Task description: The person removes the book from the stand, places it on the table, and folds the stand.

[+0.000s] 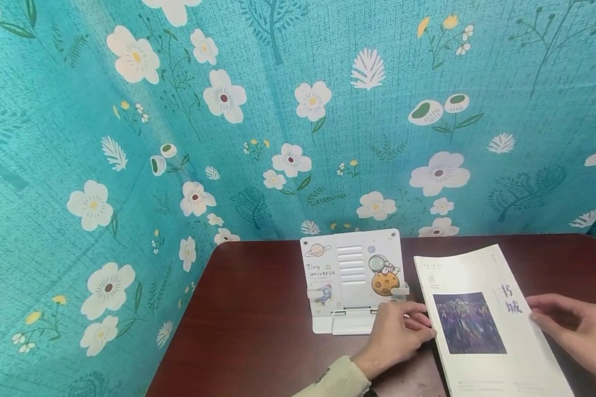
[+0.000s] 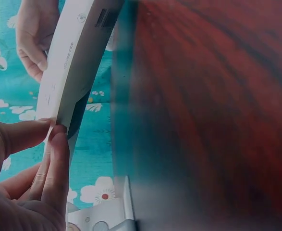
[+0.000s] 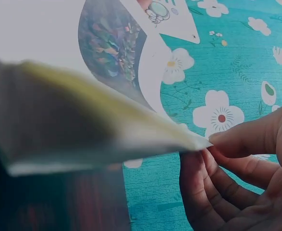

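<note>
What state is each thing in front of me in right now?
Magazine: closed, front cover up, held at both sides
Book stand: unfolded, standing on the table
Left grip: pinching the magazine's left edge
Right grip: pinching the magazine's right edge
Floral cloth: hanging behind the table

A white, rectangular, cartoon-printed stand (image 1: 351, 275) sits on the reddish-brown table (image 1: 243, 320); behind the table hangs teal floral fabric (image 1: 347, 127).
</note>
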Available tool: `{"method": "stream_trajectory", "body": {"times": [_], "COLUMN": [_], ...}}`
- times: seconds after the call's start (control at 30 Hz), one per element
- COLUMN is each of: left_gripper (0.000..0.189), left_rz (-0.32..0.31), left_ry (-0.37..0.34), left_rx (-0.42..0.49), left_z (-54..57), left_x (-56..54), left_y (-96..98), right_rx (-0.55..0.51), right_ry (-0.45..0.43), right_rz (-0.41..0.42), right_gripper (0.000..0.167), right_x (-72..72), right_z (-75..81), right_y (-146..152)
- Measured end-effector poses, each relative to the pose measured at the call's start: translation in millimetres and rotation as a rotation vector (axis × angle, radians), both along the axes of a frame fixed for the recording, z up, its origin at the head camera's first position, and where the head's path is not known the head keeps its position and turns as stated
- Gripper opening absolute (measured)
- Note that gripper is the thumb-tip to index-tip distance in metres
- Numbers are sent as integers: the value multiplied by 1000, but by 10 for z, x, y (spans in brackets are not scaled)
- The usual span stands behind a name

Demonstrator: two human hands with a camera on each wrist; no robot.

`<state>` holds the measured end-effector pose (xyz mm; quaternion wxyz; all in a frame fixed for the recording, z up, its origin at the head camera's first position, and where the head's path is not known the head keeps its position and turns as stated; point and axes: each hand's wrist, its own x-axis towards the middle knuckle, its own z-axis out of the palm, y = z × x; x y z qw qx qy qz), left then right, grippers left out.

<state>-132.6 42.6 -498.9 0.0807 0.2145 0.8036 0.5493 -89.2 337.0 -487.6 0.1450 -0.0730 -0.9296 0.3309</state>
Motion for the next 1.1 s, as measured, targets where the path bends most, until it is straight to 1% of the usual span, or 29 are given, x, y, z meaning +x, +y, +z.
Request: {"method": "stream_trajectory", "body": {"times": [0.1,0.33,0.5,0.63,0.77,0.9,0.97,1.1], "left_gripper": [31,25,21,22,23,20,16,7], "left_rz": [-3,-19,-35,-44,-60,-69,-75,-108], "left_ry": [-7,8,-1,1,9,10,24,65], "left_rx": [-23,-115,-154,-221,-294,-346,-378,-447], "left_z": [-29,-64,-57,-56,-62,-73,-82,-89], "left_x": [0,9,5,3,-4,-16,-24,-41], "left_y": [9,5,-14,-26,-26,-28,-33,-47], "right_rx": [17,47,43,31,8,3,14,42], "right_ry": [-36,-133,-153,-186,-253,-289,-290,-324], "right_rz": [1,24,36,60,89,106,112,139], "right_gripper": [25,23,23,23,28,31,30,30], "right_x": [-1,8,12,2,-21,-42,-50,-52], "right_z": [-7,-27,-44,-71,-113,-184,-232,-306], "right_y": [3,17,10,24,69,131,169,235]}}
